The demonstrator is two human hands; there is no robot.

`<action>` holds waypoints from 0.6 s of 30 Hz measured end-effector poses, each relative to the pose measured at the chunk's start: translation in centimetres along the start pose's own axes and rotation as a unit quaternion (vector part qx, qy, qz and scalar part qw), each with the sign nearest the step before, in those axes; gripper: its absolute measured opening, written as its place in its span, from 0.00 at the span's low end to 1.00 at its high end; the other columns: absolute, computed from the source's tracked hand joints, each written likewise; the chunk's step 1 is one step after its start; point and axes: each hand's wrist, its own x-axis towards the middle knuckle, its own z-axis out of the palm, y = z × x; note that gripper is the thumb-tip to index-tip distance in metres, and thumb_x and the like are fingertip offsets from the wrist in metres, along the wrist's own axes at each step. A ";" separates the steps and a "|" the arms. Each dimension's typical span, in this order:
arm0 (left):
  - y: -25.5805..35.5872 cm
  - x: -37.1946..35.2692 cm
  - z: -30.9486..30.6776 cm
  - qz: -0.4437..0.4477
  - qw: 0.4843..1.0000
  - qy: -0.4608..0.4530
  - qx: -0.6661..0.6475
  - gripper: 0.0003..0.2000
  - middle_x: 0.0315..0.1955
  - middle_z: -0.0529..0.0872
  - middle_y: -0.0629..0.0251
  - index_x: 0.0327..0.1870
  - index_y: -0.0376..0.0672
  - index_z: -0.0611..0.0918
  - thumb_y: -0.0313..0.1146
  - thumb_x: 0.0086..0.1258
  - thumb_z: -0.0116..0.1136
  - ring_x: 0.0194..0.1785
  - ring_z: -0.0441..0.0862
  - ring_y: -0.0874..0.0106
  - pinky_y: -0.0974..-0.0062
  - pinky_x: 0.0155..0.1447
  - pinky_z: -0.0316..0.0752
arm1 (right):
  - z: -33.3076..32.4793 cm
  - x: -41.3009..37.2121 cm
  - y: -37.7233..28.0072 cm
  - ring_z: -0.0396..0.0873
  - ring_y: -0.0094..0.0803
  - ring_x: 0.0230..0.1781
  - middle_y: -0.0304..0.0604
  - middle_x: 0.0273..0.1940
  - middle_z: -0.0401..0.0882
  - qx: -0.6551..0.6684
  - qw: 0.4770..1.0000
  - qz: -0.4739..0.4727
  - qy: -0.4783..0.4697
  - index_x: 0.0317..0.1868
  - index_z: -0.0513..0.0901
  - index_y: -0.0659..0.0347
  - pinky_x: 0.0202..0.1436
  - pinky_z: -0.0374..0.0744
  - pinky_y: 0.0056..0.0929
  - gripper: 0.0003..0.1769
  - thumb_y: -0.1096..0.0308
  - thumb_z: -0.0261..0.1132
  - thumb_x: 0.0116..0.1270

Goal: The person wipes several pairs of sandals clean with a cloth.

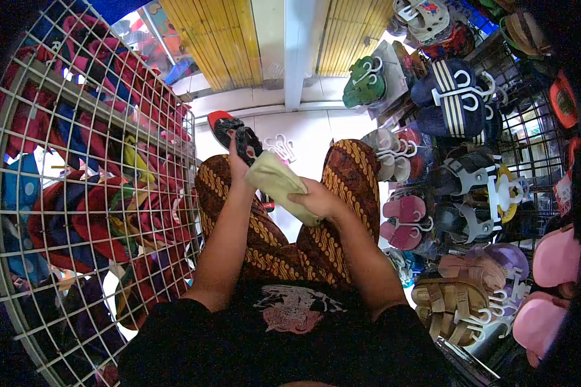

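My left hand is closed on a sandal with black straps and a red insole, lifted over my knee. A pale yellow cloth hangs between my hands, its upper end overlapping the sandal's strap. My right hand grips the lower part of this cloth, thumb on top. Below the cloth, a small red and black piece shows between my legs.
White plastic hangers lie on the pale tiled floor ahead. To my left stands a wire grid rack with colourful goods behind it. On my right hang many sandals, including striped navy slides, pink slippers and green clogs.
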 end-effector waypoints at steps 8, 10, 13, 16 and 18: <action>0.2 -1.8 0.7 -0.010 1.000 -0.022 0.012 0.19 0.34 0.85 0.64 0.43 0.47 0.82 0.55 0.71 0.56 0.39 0.83 0.68 0.65 0.46 0.80 | -0.2 0.0 -0.3 0.82 0.31 0.45 0.46 0.48 0.85 0.014 0.996 0.032 0.080 0.62 0.75 0.66 0.53 0.79 0.33 0.23 0.69 0.65 0.70; 0.3 -1.9 1.1 -0.007 1.000 -0.016 0.014 0.16 0.34 0.86 0.67 0.41 0.48 0.83 0.51 0.74 0.53 0.38 0.83 0.69 0.67 0.46 0.80 | -0.2 0.2 0.2 0.83 0.31 0.44 0.47 0.48 0.85 0.002 0.997 0.026 0.071 0.63 0.76 0.67 0.53 0.80 0.32 0.23 0.69 0.65 0.69; 0.1 -2.3 0.8 -0.007 0.999 -0.040 0.029 0.16 0.35 0.86 0.67 0.42 0.48 0.83 0.51 0.75 0.52 0.41 0.83 0.69 0.66 0.48 0.80 | -0.1 0.3 0.2 0.83 0.31 0.45 0.47 0.48 0.85 0.038 0.990 0.050 0.126 0.63 0.76 0.66 0.53 0.80 0.32 0.24 0.68 0.66 0.69; 0.1 -1.8 0.5 0.011 0.997 -0.057 0.049 0.21 0.41 0.87 0.60 0.49 0.45 0.82 0.55 0.74 0.51 0.43 0.83 0.65 0.63 0.52 0.80 | 0.1 0.4 1.1 0.83 0.31 0.45 0.48 0.49 0.85 0.044 0.996 -0.008 0.081 0.63 0.76 0.66 0.52 0.81 0.32 0.24 0.68 0.65 0.69; -0.1 -2.2 0.6 0.013 0.997 -0.054 0.045 0.22 0.42 0.87 0.59 0.50 0.45 0.82 0.55 0.75 0.49 0.43 0.84 0.64 0.63 0.52 0.80 | -0.2 0.2 0.4 0.83 0.31 0.45 0.48 0.50 0.85 0.014 0.995 0.025 0.091 0.64 0.75 0.66 0.51 0.81 0.32 0.25 0.67 0.65 0.69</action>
